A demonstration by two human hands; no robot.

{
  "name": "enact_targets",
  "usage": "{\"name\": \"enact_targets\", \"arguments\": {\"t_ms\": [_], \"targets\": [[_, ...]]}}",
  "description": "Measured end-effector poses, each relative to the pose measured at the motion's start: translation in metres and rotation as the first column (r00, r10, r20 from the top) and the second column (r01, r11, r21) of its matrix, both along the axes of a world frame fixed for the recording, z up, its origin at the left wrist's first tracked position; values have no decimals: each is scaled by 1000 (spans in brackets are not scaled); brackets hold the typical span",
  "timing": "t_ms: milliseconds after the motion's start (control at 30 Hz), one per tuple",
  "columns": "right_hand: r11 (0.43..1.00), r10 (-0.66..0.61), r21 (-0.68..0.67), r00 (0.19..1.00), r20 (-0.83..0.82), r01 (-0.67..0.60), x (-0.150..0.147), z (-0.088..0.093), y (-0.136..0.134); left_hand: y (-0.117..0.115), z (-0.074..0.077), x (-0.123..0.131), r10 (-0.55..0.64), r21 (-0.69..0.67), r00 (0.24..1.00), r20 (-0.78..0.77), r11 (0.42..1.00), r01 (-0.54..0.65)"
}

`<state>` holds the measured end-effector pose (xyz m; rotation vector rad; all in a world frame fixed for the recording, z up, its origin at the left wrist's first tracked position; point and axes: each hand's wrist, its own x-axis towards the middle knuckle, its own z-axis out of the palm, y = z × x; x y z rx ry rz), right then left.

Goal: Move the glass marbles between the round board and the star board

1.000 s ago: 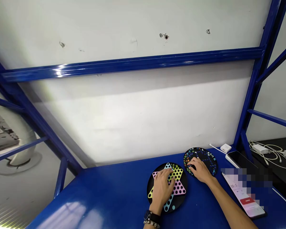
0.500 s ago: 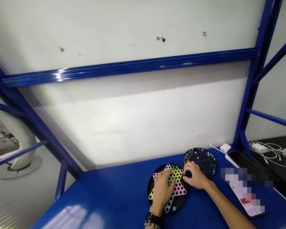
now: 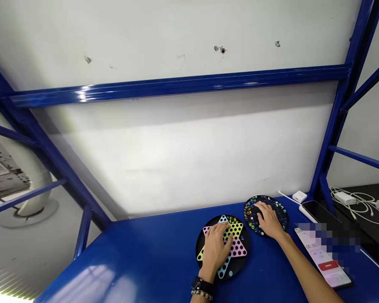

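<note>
My left hand [image 3: 214, 249] lies over a round black Chinese checkers board [image 3: 238, 251], which has a star of pink, yellow and blue arms with holes. Its fingers rest on the star's middle and hide that part. My right hand [image 3: 268, 221] is on a second round black board [image 3: 279, 214], fingers spread over many small coloured marbles [image 3: 251, 214]. Neither hand shows clearly whether a marble is held. The two boards sit side by side, nearly touching.
The boards stand on a blue metal bench top [image 3: 120, 269] under a blue steel frame [image 3: 177, 86]. To the right lie a phone showing a timer [image 3: 322, 259], a dark phone [image 3: 316, 210] and a white charger [image 3: 299, 196].
My right hand has moved from the lower left edge of the marble board up onto its marbles, fingers spreading. My left hand stays on the star board.
</note>
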<state>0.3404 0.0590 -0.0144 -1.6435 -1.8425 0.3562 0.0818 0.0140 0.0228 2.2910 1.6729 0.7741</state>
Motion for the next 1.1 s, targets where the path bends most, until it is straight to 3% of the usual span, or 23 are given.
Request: {"name": "enact_targets", "arguments": {"t_ms": [300, 467, 633, 767, 933, 1033, 1100], "targets": [[998, 65, -18, 983, 174, -63, -21, 4, 32, -2, 0, -1, -13, 7, 1000, 3, 1000, 13], [990, 136, -31, 989, 58, -135, -18, 6, 34, -3, 1, -1, -22, 6, 1000, 10, 1000, 22], [993, 109, -32, 994, -30, -110, -15, 4, 24, -2, 1, -1, -21, 10, 1000, 10, 1000, 21], [991, 130, 28, 979, -155, -127, -19, 19, 8, -2, 1, -1, -20, 12, 1000, 3, 1000, 20], [951, 284, -38, 912, -294, -308, -43, 42, -22, -1, 2, -1, -18, 5, 1000, 8, 1000, 18], [898, 375, -121, 878, -299, -424, -56, 43, -35, -1, 2, -1, -22, -4, 1000, 3, 1000, 22], [900, 376, -117, 883, -281, -420, -59, 43, -37, -1, 2, -1, -22, -3, 1000, 2, 1000, 22]]}}
